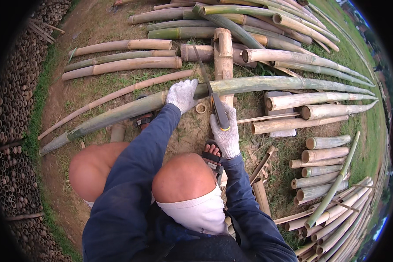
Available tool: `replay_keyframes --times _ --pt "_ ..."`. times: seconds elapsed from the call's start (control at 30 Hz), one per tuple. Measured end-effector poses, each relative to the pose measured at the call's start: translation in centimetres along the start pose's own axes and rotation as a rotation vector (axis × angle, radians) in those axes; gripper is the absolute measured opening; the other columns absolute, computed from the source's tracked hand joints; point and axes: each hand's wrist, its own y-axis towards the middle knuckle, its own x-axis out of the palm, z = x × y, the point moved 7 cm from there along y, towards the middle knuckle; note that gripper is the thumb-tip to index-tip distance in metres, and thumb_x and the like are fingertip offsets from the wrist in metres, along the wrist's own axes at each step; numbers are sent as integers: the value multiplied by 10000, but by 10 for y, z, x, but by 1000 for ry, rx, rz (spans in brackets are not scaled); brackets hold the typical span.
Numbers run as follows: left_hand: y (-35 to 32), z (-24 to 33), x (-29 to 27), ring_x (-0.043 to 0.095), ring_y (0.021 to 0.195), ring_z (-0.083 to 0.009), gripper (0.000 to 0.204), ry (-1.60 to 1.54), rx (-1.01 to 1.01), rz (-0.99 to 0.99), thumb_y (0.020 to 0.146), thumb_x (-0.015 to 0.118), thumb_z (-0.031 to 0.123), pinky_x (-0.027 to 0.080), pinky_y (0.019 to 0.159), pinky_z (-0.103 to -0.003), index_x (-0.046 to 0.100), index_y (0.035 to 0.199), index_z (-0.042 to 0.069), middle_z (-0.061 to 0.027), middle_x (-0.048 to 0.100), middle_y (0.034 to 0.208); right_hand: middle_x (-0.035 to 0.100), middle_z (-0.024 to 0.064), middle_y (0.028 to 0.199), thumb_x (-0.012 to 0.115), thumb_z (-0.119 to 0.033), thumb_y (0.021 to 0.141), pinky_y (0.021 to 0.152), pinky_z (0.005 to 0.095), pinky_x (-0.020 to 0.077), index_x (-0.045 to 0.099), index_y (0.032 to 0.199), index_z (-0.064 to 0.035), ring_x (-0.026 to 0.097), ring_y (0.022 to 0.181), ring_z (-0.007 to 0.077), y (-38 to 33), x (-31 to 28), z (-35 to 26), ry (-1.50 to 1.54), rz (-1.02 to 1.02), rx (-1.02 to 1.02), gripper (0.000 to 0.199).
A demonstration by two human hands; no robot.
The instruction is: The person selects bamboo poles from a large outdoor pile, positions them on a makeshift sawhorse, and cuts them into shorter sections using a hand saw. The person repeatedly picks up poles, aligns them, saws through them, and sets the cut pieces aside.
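Two bare knees (183, 177) and dark blue sleeves (131, 174) fill the lower middle of the frame, the person crouching over trodden earth and grass, with a sandalled foot (212, 153) showing between the right knee and the right wrist. Above them, a long green bamboo pole (266, 83) runs across the centre of the picture from lower left to the right edge, bending with the lens. It rests on a short, thick bamboo block (224, 52) that stands crosswise beneath it. Left hand (182, 94), in a white knit glove, is pressed onto the pole just left of centre, fingers curled over the top of it. Right hand (226, 131), gloved the same way, is clenched round the dark handle of a handsaw (209, 89); the blade slants up and to the left and crosses the pole right beside the left hand's fingers. A small cut ring of bamboo (201, 108) lies on the ground just below the pole, between the two hands. Cut lengths of bamboo (323, 155) lie in rows at the right, longer poles (122, 56) at the upper left and top, and stacked sections seen end-on (13, 113) line the left edge
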Motion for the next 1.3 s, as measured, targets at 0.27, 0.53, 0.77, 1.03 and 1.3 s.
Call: replay_keyframes --times 0.27,0.53,0.77,1.03,1.3 --pt "2 0 2 766 1121 -354 617 4 -11 7 842 889 358 619 967 -497 659 1371 139 -136 763 1193 685 189 1316 806 -46 1010 1049 424 583 564 1499 -10 728 1173 310 -72 -32 7 76 -11 96 547" --pt "2 -1 5 764 1095 -354 633 18 38 19 872 884 401 617 946 -499 631 1390 138 -149 746 1168 667 203 1328 810 41 951 1096 438 548 588 1364 8 693 1271 345 -209 -112 -56 -131 -6 74 470" --pt "1 0 1 767 1094 -353 600 29 17 76 879 865 366 618 951 -497 637 1389 145 -145 749 1180 684 216 1320 776 -51 1004 1077 421 561 610 1431 -3 710 1221 366 -92 -42 22 -89 -8 6 461" --pt "3 -9 6 750 1199 -344 781 12 -30 -76 814 917 438 611 1023 -482 626 1468 126 -159 741 1299 680 208 1439 822 -73 998 1158 412 533 602 1483 2 676 1373 337 -28 -20 6 -10 58 9 537" --pt "11 -32 10 724 1280 -406 918 -133 0 -284 759 935 477 570 1091 -515 599 1522 96 -219 741 1372 621 188 1464 858 -43 978 1158 427 521 525 1536 -28 648 1373 319 -121 -106 -21 -71 67 196 649"
